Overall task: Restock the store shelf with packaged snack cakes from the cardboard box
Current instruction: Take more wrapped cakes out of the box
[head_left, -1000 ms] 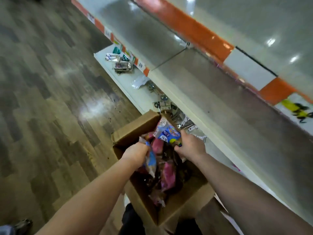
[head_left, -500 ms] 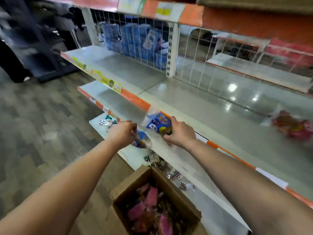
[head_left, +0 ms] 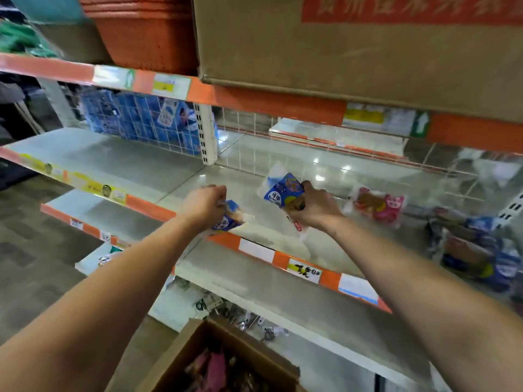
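Store aisle: a steel shelf (head_left: 158, 165) edged in orange price strips, with a large brown carton (head_left: 339, 52) and stacked orange tubs (head_left: 147, 32) on the tier above. The left grip (head_left: 205, 206) pinches a blue snack cake packet (head_left: 227, 219) over the shelf's front edge. The right grip (head_left: 314, 210) clasps a second blue packet (head_left: 283, 189), tilted above the shelf. A pink packet (head_left: 379, 206) lies just beyond it, with blurred blue packets (head_left: 481, 250) heaped farther right. The open cardboard box (head_left: 192, 343) sits below.
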A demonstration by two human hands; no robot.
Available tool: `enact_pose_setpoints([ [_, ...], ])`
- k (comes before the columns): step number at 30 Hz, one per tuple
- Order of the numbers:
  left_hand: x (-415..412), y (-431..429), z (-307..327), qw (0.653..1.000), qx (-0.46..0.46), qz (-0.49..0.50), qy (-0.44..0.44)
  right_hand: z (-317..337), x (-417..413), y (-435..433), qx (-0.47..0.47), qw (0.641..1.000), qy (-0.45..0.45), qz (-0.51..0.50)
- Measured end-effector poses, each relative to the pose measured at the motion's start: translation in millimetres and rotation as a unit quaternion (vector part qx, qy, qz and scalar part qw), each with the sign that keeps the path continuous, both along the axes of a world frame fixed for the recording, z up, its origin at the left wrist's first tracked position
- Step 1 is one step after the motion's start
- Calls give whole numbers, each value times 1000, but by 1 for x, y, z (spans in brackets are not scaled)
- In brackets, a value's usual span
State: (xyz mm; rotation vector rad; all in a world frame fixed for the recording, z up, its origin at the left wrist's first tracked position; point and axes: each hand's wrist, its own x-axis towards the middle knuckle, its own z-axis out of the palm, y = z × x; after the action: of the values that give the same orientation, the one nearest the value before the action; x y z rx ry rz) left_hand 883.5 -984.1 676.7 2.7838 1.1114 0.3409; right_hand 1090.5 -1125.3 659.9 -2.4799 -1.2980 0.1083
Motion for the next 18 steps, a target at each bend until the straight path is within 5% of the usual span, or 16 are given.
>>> enact_pose_setpoints([
  [7,93,-40,-1,994,-13,-104,-34,-8,68,-71,-10,996,-44,-80],
  [14,156,-109,-35,986,-45,-158,1,-31,102,-130,-12,992,29,-122],
  [18,166,-145,-74,970,-28,-220,98,-58,114,-161,-64,979,103,-162],
])
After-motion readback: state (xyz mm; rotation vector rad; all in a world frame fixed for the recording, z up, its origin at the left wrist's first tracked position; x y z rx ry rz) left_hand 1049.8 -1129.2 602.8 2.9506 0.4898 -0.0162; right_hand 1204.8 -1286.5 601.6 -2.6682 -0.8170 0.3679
